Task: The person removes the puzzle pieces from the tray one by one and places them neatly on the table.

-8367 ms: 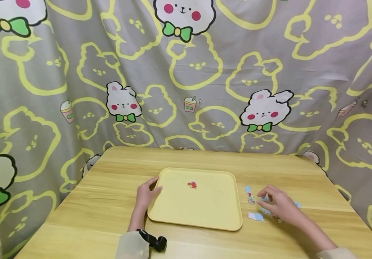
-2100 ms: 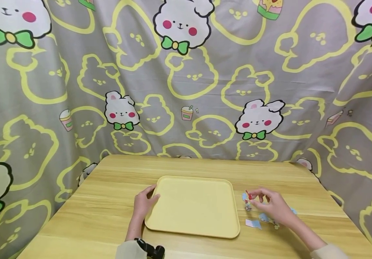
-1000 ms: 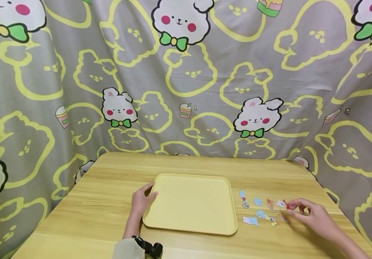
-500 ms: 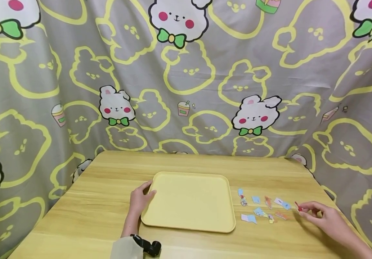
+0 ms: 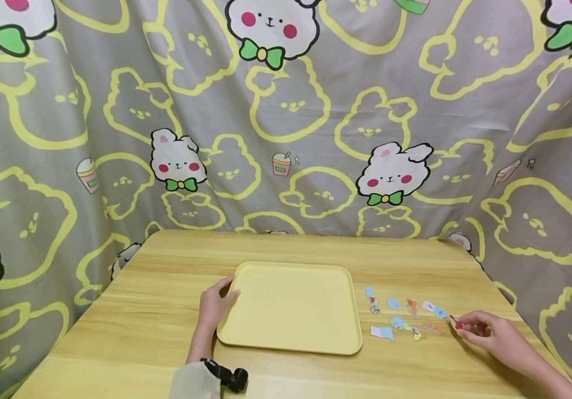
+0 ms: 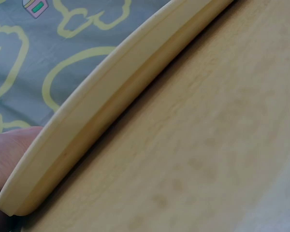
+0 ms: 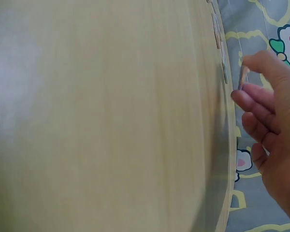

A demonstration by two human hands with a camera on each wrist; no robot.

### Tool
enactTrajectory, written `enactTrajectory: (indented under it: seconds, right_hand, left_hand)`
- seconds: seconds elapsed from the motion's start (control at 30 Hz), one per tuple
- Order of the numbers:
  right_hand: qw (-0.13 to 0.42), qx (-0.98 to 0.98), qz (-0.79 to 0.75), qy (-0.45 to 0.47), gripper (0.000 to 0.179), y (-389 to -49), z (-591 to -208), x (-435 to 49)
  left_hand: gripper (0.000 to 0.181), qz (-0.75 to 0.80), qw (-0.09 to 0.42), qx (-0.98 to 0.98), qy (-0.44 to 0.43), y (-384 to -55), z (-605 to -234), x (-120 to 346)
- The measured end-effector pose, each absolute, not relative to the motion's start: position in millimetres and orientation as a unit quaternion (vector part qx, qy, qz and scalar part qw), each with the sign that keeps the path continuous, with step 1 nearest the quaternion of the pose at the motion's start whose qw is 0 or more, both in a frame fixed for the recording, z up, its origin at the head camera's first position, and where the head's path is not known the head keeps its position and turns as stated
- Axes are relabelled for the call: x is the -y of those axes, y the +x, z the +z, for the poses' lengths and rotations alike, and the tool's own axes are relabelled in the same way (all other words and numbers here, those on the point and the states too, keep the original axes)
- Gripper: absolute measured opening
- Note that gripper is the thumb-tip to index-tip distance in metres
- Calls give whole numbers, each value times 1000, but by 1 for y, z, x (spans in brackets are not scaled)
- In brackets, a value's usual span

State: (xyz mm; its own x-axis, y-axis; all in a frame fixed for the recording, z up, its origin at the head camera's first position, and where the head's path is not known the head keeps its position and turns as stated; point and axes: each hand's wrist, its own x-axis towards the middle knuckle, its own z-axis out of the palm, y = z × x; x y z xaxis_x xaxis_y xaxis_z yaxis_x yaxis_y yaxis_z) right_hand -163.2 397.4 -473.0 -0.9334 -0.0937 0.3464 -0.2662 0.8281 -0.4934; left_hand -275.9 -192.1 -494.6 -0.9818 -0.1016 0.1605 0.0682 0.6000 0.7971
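Note:
My left hand grips the left edge of a yellow tray, its thumb lying over the rim. The left wrist view shows the tray's side wall up close, with part of the hand at its lower end. To the right of the tray, my right hand pinches a small flat red printed piece between thumb and forefinger. That piece appears edge-on between the fingertips in the right wrist view. Just left of this hand lie an orange piece and a white-and-blue piece.
More flat printed pieces lie between the tray and my right hand: a pink-and-blue one, a blue one, an orange one and several others. A patterned curtain hangs behind the wooden table.
The red piece lay on the tray earliest; my right hand then picked it up, carried it right past the other pieces, and now holds it slightly lower. My left hand stays on the tray.

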Motion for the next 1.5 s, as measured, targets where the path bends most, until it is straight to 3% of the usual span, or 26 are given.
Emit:
enactTrajectory:
  seconds: [0.43,0.8,1.17,1.5]
  right_hand:
    - [214,950,152,168,27,-168,-472,-394]
    - [193,965,84,160,28,-163,-468,-392]
    - [192,965,81,157,27,-163,-472,-395]
    - [178,957,191,126,20,-160,-461,-388]
  left_hand:
    - [51,-456,78,887,15,-273,-487,194]
    - [49,-451,83,889,22,-269,-488,193]
    - [51,-458,73,886,22,-268,-492,191]
    - [43,-456,85,886,14,-262,-496,186]
